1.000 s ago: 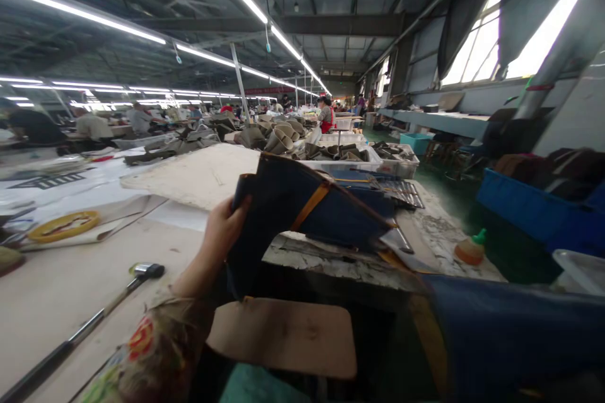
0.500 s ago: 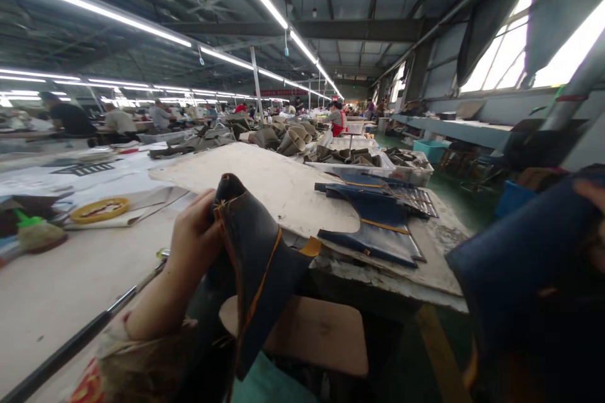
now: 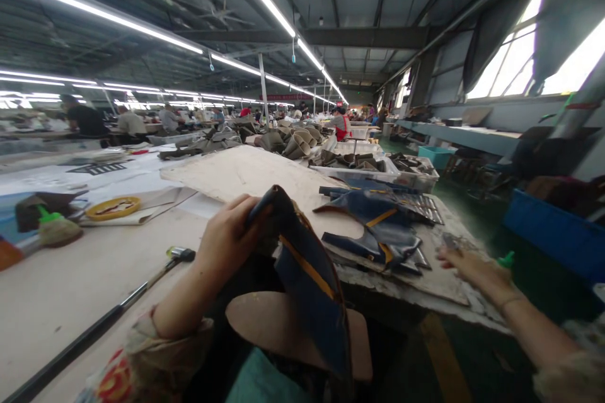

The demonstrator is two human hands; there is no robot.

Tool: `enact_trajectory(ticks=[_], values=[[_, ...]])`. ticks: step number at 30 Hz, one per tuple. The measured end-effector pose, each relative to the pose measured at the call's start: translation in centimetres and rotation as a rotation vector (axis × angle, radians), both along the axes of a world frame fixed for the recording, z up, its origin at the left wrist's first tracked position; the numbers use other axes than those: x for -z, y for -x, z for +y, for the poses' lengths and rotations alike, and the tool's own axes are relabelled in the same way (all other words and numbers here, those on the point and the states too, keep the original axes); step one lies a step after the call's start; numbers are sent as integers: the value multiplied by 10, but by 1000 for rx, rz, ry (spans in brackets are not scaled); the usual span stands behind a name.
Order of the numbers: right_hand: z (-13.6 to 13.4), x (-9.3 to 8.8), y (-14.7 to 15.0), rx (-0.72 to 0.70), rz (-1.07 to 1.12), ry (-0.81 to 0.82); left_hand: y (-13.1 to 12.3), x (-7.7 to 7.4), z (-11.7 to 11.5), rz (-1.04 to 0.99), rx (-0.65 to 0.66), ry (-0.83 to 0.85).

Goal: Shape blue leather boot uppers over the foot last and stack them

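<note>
My left hand (image 3: pixel 236 230) grips the top edge of a dark blue leather boot piece (image 3: pixel 307 283) with a yellow-orange strip, above a pinkish-brown rounded board (image 3: pixel 258 321). On the right, my right hand (image 3: pixel 467 267) reaches over the table's corner, its fingers curled and somewhat blurred at a small greyish thing (image 3: pixel 449 241) that I cannot make out. A green nozzle (image 3: pixel 507 259) shows just behind that hand. Between the hands, another blue leather piece (image 3: pixel 378 217) with yellow strips lies on a pile of similar pieces.
A hammer (image 3: pixel 179 254) lies on the table at left, near a yellow ring-shaped dish (image 3: pixel 113 208) and a green-tipped bottle (image 3: pixel 59 230). Bins of brown leather parts (image 3: pixel 354 164) stand behind the pile. A blue crate (image 3: pixel 553 233) is at right. Other people work farther back.
The blue piece that my right hand held now lies on the pile, and that hand is at the table's corner. My left hand has moved right and turned its piece.
</note>
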State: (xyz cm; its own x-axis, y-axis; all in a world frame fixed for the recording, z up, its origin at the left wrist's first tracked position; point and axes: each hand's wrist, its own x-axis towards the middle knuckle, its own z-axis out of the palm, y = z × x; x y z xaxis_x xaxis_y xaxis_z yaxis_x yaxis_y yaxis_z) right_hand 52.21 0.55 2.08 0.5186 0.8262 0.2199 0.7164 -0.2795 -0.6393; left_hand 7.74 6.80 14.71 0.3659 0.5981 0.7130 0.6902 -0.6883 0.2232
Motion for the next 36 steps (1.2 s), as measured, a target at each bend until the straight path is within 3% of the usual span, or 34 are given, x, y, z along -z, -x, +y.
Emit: enact_trajectory(ticks=[4, 6, 8, 10, 12, 15, 18, 21, 26, 30, 32, 36], values=[[-30, 75, 102, -309, 262, 45, -13, -5, 1, 79, -22, 2], [-47, 100, 155, -441, 519, -91, -23, -10, 0, 111, -54, -1], [-60, 111, 196, -474, 729, -190, -35, -15, -2, 135, -74, -10], [-66, 108, 221, -383, 711, -235, -45, -20, -6, 152, -75, -18], [-65, 97, 228, -276, 634, -254, -51, -24, -10, 155, -57, -17], [-56, 75, 216, -143, 642, -278, -47, -28, -16, 137, -20, -2], [-39, 50, 187, -72, 602, -333, -28, -27, -17, 135, 2, 13], [-19, 14, 154, -82, 487, -388, 1, -21, -11, 90, -18, 39], [6, -66, 131, -224, 244, -484, 59, -4, 8, -166, -70, 168], [13, -123, 149, -429, -269, -660, 103, 12, 15, -366, -115, 318], [13, -146, 164, -508, -454, -710, 120, 20, 15, -416, -135, 356], [15, -174, 193, -629, -568, -650, 143, 37, 12, -467, -188, 404]])
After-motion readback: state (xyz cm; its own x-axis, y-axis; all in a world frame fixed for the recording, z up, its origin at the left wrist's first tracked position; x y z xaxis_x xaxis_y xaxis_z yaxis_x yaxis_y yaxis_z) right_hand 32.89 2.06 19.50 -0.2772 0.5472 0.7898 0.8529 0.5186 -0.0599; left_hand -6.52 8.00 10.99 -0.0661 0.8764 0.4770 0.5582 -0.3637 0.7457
